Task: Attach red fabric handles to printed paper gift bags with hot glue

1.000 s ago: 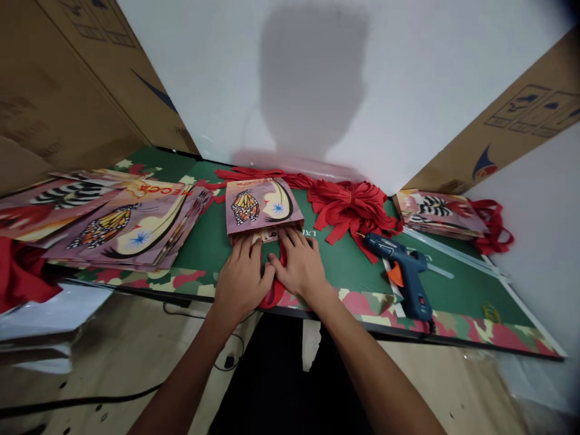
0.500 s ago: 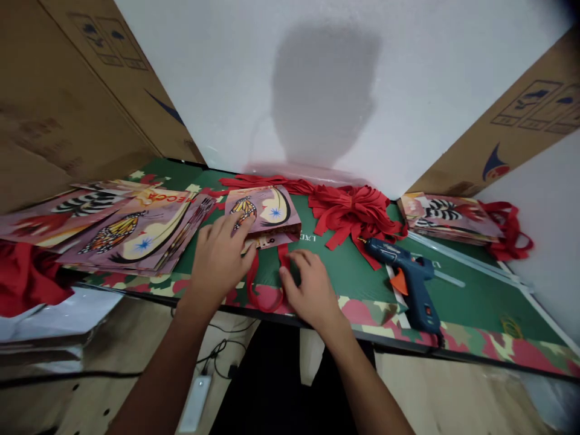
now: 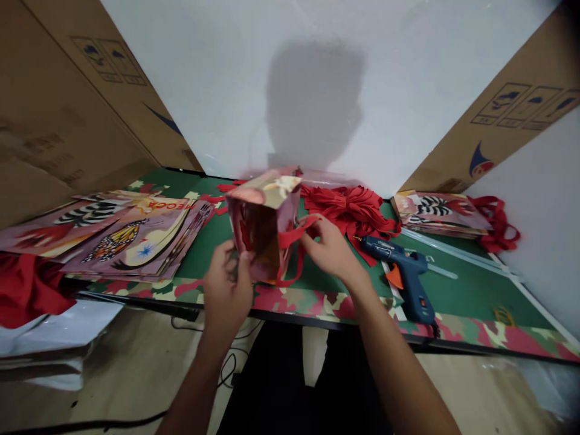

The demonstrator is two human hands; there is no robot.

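Note:
A small printed paper bag [image 3: 289, 211] stands tilted over the table with its open mouth facing me. My left hand [image 3: 229, 293] grips the bag's near left edge between thumb and fingers. Closed on a red ribbon handle [image 3: 292, 237] of the bag is my right hand [image 3: 330, 248], just right of the mouth. The ribbon loops down along the bag's right side. Behind the right hand lies a bundle of red ribbons [image 3: 348, 202]. To its right rests a blue glue gun [image 3: 408, 272] with an orange trigger.
Flat printed bags [image 3: 136, 241] are piled on the left, beside a red ribbon heap [image 3: 31, 287] at the edge. Another bag stack [image 3: 446, 211] with red handles sits at the right back. Cardboard [image 3: 58, 109] and a white panel [image 3: 217, 78] enclose the green table [image 3: 462, 290].
The bag has been lifted from lying flat and turned so its mouth faces me. My left hand moved from its top to its near edge; my right hand raised the ribbon.

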